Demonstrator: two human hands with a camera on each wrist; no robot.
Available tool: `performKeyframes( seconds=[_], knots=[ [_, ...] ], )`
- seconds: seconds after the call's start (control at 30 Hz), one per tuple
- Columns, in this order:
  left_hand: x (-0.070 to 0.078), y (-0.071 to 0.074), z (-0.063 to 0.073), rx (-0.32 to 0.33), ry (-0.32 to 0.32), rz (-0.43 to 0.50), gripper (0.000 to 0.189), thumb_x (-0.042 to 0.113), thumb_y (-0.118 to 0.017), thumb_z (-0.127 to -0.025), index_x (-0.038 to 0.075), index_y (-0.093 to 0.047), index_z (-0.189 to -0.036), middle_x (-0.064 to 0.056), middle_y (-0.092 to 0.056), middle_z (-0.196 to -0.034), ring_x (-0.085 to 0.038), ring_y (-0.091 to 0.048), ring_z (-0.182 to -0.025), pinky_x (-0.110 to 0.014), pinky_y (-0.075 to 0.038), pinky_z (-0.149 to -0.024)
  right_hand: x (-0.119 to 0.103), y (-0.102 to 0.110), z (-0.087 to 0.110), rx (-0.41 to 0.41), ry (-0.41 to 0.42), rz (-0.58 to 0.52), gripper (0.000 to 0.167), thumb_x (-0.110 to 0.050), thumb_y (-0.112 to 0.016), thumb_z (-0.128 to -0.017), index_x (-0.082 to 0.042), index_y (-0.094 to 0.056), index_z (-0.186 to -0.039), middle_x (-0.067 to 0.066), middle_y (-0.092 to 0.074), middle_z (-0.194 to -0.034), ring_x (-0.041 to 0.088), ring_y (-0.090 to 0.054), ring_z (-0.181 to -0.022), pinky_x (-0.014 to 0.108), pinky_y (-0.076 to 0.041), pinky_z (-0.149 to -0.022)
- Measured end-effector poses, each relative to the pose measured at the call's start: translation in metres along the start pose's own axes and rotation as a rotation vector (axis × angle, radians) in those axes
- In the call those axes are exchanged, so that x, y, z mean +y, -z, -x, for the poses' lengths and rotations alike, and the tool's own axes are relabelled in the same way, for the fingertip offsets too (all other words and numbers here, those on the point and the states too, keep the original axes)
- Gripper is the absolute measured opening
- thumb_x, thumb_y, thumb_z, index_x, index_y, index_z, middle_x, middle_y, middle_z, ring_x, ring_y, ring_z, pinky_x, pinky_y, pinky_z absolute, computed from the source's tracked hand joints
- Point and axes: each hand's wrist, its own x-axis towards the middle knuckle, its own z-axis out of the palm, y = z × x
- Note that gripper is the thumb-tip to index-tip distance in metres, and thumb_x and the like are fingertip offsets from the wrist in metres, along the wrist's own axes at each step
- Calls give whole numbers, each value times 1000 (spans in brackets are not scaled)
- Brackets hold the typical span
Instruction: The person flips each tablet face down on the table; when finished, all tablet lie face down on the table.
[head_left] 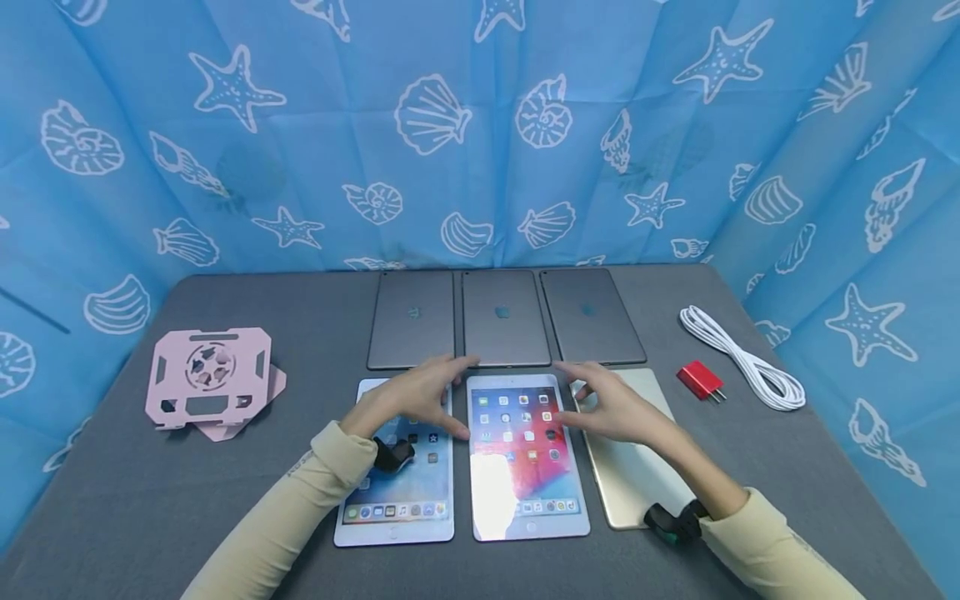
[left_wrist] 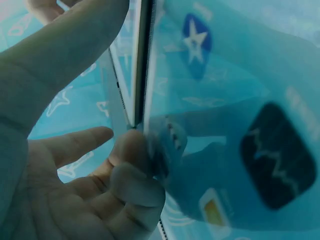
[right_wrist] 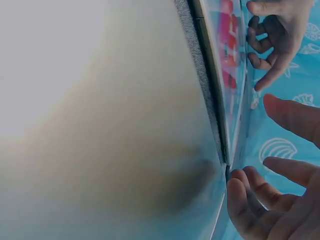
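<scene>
Two hands flanked the ctr tablet [head_left: 528, 462], which lay face up and lit, at 6 o'clock from the middle grey tablet [head_left: 504, 321]. L hand [head_left: 423, 390] sat at its 10, above the L tablet [head_left: 401, 490]; R hand [head_left: 613, 407] at its 2, above the gold tablet [head_left: 626, 475]. Both had thumb & fingers apart, clamped on nothing; edge contact, couldn't tell. Step in hand: prob. positioning the ctr tablet; next move seemed to call for light, even side pressure w/o bumping neighbours. Glare washed out its screen approx 7 o'clock. L hand hid the L tablet's upper part, R hand some of the gold. Sleeves [head_left: 292, 500] were cut off at 7 & 5. L wrist view was blurry.
</scene>
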Motion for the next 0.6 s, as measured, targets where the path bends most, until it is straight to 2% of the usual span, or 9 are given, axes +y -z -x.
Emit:
performKeyframes(
  seconds=[0.13,0.23,0.37,0.4,0.47,0.6],
  knots=[
    [1,-4,0,-4,25,12,109,40,-92,-74,5,-33,-159,-22,-52,-144,-33,-57,-127,-51,-48,-108,-2,-4,-9,-78,-31,48,84,-31,-82,-86,7,-44,-150,28,-58,-131,28,-63,-99,35,-55,-77],
    [3,-6,1,-18,54,27,110,41,-92,-74,5,-33,-159,-26,-44,-154,-39,-49,-140,-56,-42,-115,-3,-8,-15,-118,-67,98,85,-33,-81,-87,10,-42,-150,29,-57,-130,25,-58,-95,35,-53,-77],
    [4,-9,0,-22,94,29,107,42,-92,-74,7,-36,-158,-28,-32,-163,-44,-34,-151,-60,-35,-119,-5,-11,-20,-133,-111,146,85,-34,-79,-89,12,-41,-150,35,-52,-136,35,-61,-108,48,-58,-89],
    [4,-10,0,-18,101,25,107,42,-93,-73,7,-37,-158,-28,-32,-163,-44,-33,-151,-60,-34,-119,-6,-12,-21,-136,-118,155,85,-34,-79,-89,12,-41,-150,35,-51,-138,38,-61,-112,51,-57,-93],
    [4,-12,-1,-5,108,13,105,42,-93,-72,9,-41,-156,-25,-40,-159,-42,-39,-148,-59,-37,-118,-7,-12,-21,-137,-132,164,85,-35,-79,-89,12,-41,-150,36,-50,-141,41,-59,-120,56,-54,-99],
    [8,-16,-3,44,114,1,102,38,-96,-68,8,-46,-153,-14,-60,-133,-29,-58,-120,-48,-49,-106,-7,-11,-22,-134,-134,150,84,-33,-81,-88,11,-43,-149,34,-54,-135,35,-59,-109,50,-57,-93]
  ],
)
